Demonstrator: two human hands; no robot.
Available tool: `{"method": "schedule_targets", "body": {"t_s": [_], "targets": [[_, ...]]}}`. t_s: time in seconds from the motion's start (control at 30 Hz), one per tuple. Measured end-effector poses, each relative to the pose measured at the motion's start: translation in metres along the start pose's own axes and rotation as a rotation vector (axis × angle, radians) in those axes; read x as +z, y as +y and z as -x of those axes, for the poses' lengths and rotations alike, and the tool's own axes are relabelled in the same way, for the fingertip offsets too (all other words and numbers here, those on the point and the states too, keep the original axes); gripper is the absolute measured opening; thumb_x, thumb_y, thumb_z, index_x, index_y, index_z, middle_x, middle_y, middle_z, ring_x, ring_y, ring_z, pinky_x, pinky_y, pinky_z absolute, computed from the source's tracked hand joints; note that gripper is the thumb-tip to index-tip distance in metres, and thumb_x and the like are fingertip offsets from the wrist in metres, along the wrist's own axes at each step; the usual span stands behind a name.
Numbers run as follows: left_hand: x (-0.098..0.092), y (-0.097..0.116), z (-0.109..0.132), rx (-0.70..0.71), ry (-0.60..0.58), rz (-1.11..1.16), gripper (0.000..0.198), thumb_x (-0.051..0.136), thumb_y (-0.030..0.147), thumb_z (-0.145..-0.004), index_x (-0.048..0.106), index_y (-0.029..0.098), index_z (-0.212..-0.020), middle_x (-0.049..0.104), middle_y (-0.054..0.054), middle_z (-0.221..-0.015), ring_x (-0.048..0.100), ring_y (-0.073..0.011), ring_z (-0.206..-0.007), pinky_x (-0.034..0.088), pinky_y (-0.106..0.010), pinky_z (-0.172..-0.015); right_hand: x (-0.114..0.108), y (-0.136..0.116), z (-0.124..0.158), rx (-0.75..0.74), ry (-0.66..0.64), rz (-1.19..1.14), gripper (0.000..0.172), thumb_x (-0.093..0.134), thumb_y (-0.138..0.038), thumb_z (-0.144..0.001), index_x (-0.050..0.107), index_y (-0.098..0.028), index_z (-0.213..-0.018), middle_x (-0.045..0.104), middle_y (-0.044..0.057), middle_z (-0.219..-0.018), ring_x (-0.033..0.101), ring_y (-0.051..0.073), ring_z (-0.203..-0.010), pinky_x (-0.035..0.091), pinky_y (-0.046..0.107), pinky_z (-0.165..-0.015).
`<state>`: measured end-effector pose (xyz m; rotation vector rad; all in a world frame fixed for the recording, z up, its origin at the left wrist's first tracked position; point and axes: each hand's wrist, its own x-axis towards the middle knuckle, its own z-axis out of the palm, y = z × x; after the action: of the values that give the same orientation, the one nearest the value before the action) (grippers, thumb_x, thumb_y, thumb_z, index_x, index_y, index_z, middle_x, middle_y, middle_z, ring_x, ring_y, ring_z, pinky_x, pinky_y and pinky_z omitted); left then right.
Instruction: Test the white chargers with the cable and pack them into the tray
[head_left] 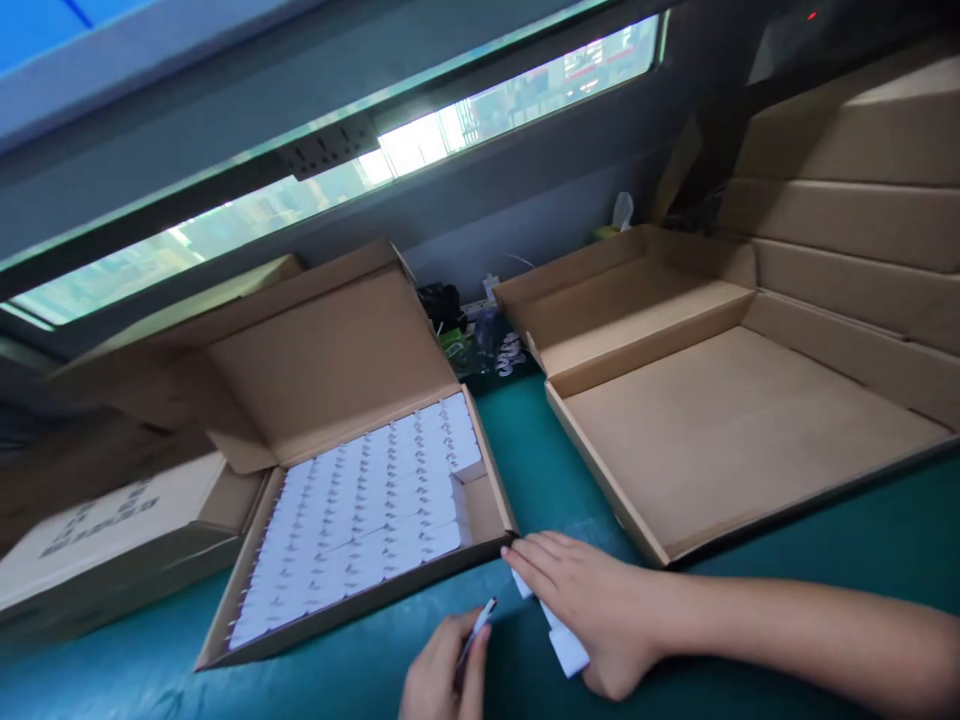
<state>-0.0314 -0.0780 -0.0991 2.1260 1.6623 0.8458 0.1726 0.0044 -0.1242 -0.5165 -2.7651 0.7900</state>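
Left hand (441, 672) at the bottom edge of the frame, fingers (469, 640) clenched on a slim red-tipped white item (477, 628); right hand (600, 610) gripping folded white pieces (566, 642) low on the green tabletop (825, 530), just beside the lower corner of an open cardboard box (352, 612) packed with rows of white rectangles (360, 510).

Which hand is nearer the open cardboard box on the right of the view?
Right hand, just off the near edge of the open cardboard box; left hand lies farther away, beyond the right hand.

The person's slim left hand (442, 670) and right hand (592, 610) were bare, and the long, smooth right forearm (810, 640) showed bare to the picture's edge.
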Motion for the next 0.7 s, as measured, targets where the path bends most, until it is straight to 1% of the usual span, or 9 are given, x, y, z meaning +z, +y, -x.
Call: {"method": "schedule_targets", "body": {"t_s": [0.07,0.13,0.2,0.27,0.37,0.53,0.7], "targets": [[0.015,-0.012,0.000,-0.002,-0.079,0.039,0.016,0.044,0.025,-0.088,0.059,0.021,-0.094,0.066,-0.002,-0.079,0.064,-0.0136,-0.068,0.051,-0.020,-0.061,0.001,0.000,0.002,0.017,-0.006,-0.010,0.105,0.060,-0.037,-0.051,0.014,0.003,-0.137,0.015,0.025,-0.140,0.018,0.037,-0.128,0.016,0.043,-0.105],[0.025,-0.018,-0.004,-0.015,-0.108,0.062,0.016,0.042,0.023,-0.089,0.057,0.020,-0.094,0.065,-0.003,-0.082,0.063,-0.0148,-0.073,0.051,-0.023,-0.065,0.000,-0.002,0.003,0.028,0.001,-0.017,0.098,0.058,-0.035,-0.051,0.023,0.003,-0.134,0.023,0.025,-0.137,0.023,0.036,-0.125,0.017,0.042,-0.105],[0.031,-0.021,-0.009,-0.014,-0.127,0.073,0.016,0.041,0.021,-0.089,0.056,0.019,-0.094,0.064,-0.004,-0.083,0.062,-0.0153,-0.075,0.050,-0.025,-0.067,-0.004,-0.004,0.003,0.040,0.013,-0.023,0.093,0.057,-0.034,-0.051,0.030,0.002,-0.131,0.033,0.024,-0.132,0.031,0.035,-0.120,0.019,0.041,-0.104],[0.033,-0.023,-0.013,0.004,-0.152,0.090,0.016,0.041,0.020,-0.089,0.056,0.019,-0.093,0.064,-0.003,-0.082,0.062,-0.0152,-0.074,0.050,-0.025,-0.067,-0.007,-0.005,0.002,0.036,0.008,-0.026,0.090,0.057,-0.034,-0.050,0.033,0.002,-0.130,0.039,0.023,-0.127,0.037,0.035,-0.115,0.022,0.040,-0.103],[0.032,-0.027,-0.011,0.046,-0.194,0.110,0.016,0.040,0.018,-0.090,0.055,0.019,-0.094,0.062,-0.004,-0.083,0.061,-0.0152,-0.076,0.049,-0.025,-0.068,-0.008,-0.005,0.001,0.030,-0.008,-0.023,0.089,0.057,-0.034,-0.050,0.035,0.002,-0.129,0.042,0.022,-0.124,0.040,0.034,-0.112,0.024,0.041,-0.101],[0.033,-0.031,-0.003,0.106,-0.236,0.089,0.018,0.038,0.018,-0.090,0.052,0.020,-0.101,0.061,-0.004,-0.084,0.060,-0.0157,-0.075,0.048,-0.026,-0.067,-0.008,-0.006,0.001,0.035,-0.022,-0.014,0.088,0.056,-0.035,-0.050,0.036,0.001,-0.129,0.042,0.022,-0.123,0.040,0.034,-0.111,0.025,0.042,-0.100],[0.033,-0.031,-0.011,0.100,-0.277,0.040,0.018,0.036,0.018,-0.090,0.052,0.020,-0.098,0.062,-0.004,-0.086,0.060,-0.0164,-0.076,0.050,-0.027,-0.068,-0.006,-0.005,0.001,0.035,-0.031,0.000,0.091,0.056,-0.036,-0.050,0.034,0.003,-0.130,0.039,0.023,-0.126,0.037,0.035,-0.114,0.023,0.044,-0.101]]}}
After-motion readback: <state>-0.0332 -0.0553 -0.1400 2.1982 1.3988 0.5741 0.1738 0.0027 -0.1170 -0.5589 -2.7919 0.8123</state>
